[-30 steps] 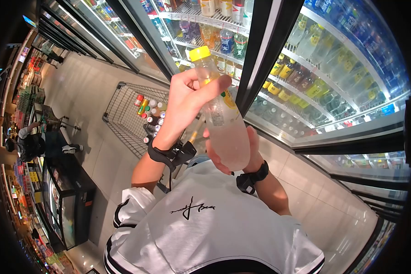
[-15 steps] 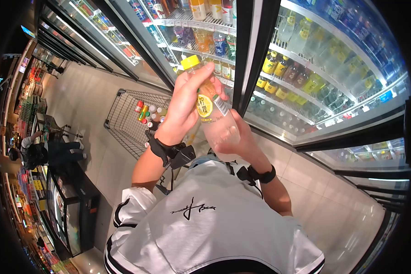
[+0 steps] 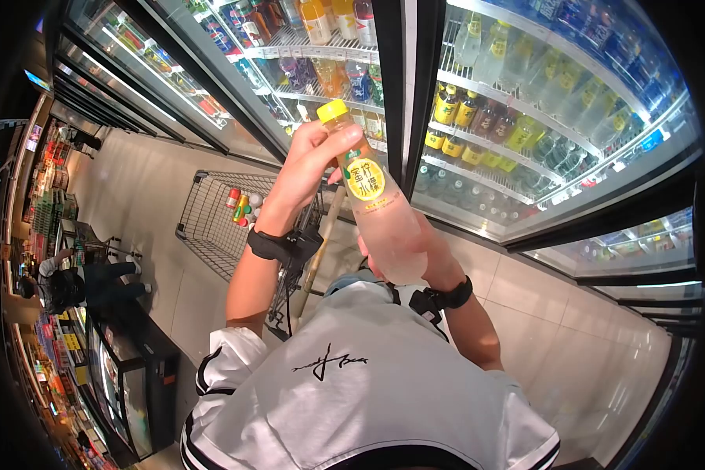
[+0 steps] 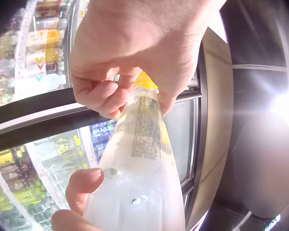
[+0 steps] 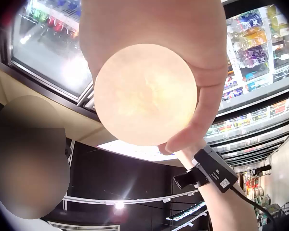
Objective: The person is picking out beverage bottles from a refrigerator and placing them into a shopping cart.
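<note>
In the head view a clear plastic bottle (image 3: 392,223) of cloudy pale drink is held up slantwise before the chest, its round yellow label facing the camera. My left hand (image 3: 309,168) grips the neck just below the yellow cap (image 3: 332,110), thumb across the front. Lower down, my right hand (image 3: 435,254) holds the bottle around its base. From the left wrist, the back label (image 4: 147,130) with small print shows, and fingers of the right hand (image 4: 84,185) curl at the bottle's side. The round bottle bottom (image 5: 144,96) fills the middle of the right wrist view.
Ahead and right stand glass-door drink coolers with shelves (image 3: 478,145) of bottles. A wire shopping cart (image 3: 211,207) holding several bottles is at left front. Farther left, another person (image 3: 66,286) is beside a dark display case (image 3: 129,352).
The bottle has been turned about its length, bringing the round yellow label round to face the head camera. Both hands still hold it. The head view has shifted a little to the right.
</note>
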The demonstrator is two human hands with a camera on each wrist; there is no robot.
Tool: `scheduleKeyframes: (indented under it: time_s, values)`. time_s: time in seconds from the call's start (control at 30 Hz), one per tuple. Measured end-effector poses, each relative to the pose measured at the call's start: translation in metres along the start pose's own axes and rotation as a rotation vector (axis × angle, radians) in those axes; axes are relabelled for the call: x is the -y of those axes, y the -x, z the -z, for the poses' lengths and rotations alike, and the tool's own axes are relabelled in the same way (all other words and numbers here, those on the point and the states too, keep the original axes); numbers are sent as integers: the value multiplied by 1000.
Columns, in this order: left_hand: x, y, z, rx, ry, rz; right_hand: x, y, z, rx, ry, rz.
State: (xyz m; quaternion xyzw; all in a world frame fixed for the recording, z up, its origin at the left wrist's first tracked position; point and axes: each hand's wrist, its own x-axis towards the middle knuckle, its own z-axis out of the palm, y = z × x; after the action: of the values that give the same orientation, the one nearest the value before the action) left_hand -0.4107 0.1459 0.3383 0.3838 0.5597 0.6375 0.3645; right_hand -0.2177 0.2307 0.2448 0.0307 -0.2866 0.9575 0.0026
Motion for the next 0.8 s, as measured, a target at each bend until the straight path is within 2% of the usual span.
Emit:
scheduleKeyframes:
  time_s: [0.13,0.2,0.23,0.3,0.33,0.4,0.43,0.47,0.57,0.63,0.7,0.73,0.77,0.8]
  values:
    - [2,-4,11,3,82,53,-2,-14,-6,-30,75,14]
    - [12,-9,10,-137,141,-101,-8,-24,-5,-133,325,63]
    - [11,-10,11,-133,148,-106,-9,-29,-1,-138,334,65]
    - [6,-8,14,-192,191,-112,-9,-40,4,-139,601,142]
    - [6,-8,21,-183,170,-118,-1,-45,6,-143,610,139]
    - [5,-9,35,-177,91,-139,34,-60,-2,-239,621,380]
    - [4,-10,41,-171,2,-157,52,-66,-7,-334,775,621]
    - [3,-11,47,-183,6,-147,69,-74,0,-580,932,760]
    - [15,-14,68,-227,-44,-142,123,-102,1,-973,1376,1106]
    - [13,-11,76,-199,-272,-193,148,-127,3,-1075,1512,1200]
    - [20,-11,79,-189,-372,-278,164,-147,1,-1112,1658,1214]
    - [23,-11,80,-176,-406,-299,167,-153,-4,-1104,1576,1082]
    - [25,-12,81,-164,-441,-321,172,-160,-6,-1167,1728,1240]
    - [21,-10,82,-151,-410,-322,175,-157,-11,-1218,1660,1122]
